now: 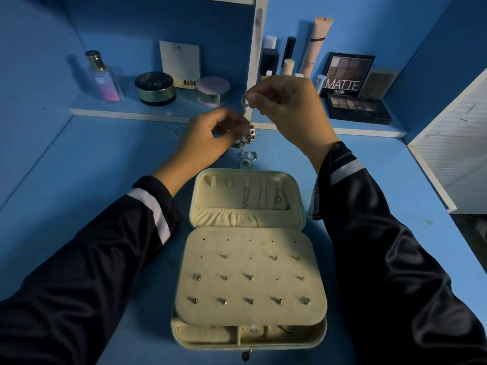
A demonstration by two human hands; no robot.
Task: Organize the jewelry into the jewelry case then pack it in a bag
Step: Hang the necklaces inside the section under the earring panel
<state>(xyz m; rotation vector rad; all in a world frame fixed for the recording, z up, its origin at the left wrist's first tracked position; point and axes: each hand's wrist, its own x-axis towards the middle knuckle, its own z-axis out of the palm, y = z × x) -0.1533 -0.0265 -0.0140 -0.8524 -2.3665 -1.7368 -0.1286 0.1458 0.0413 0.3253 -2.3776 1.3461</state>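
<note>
1. Head view, hands. Both hands are raised over the far part of the desk [105, 180], beyond the open jewelry case [210, 344].
   - The right hand [290, 111] pinches the upper end of a charm bracelet [246, 104] between thumb and fingertips.
   - The left hand [208, 139], lower and to the left, pinches the lower part, where the charms bunch.
   - Both sets of fingers are curled narrow on the chain.
   - The bracelet hangs in the air between the hands, clear of the case.
2. Head view, case. The case lies open near me, with its lid [295, 185] on the far side.
   - Several necklaces [266, 197] hang in the right half of the lid. The hooks in its left half are bare.
   - The earring panel [263, 267] carries studs [250, 301] across its nearest row and in some holes of the rows above. Several far holes are unfilled.
   - A lower tray [205, 334] shows under the panel's near edge. I cannot tell what it holds.
3. Head view, loose items. A few rings [250, 156] lie on the desk just beyond the lid. A small hoop [179, 133] lies farther left, near the left hand.
4. Head view, background. A perfume bottle [104, 77] and an eyeshadow palette [347, 75] stand on the far shelf. I treat these as outside the task.
5. Progress. I judge the sorting well along but incomplete.
   - The bracelet, rings and hoop have yet to be stowed.
   - The case must then be closed.
   - No bag is in view, so packing has not begun.
</note>
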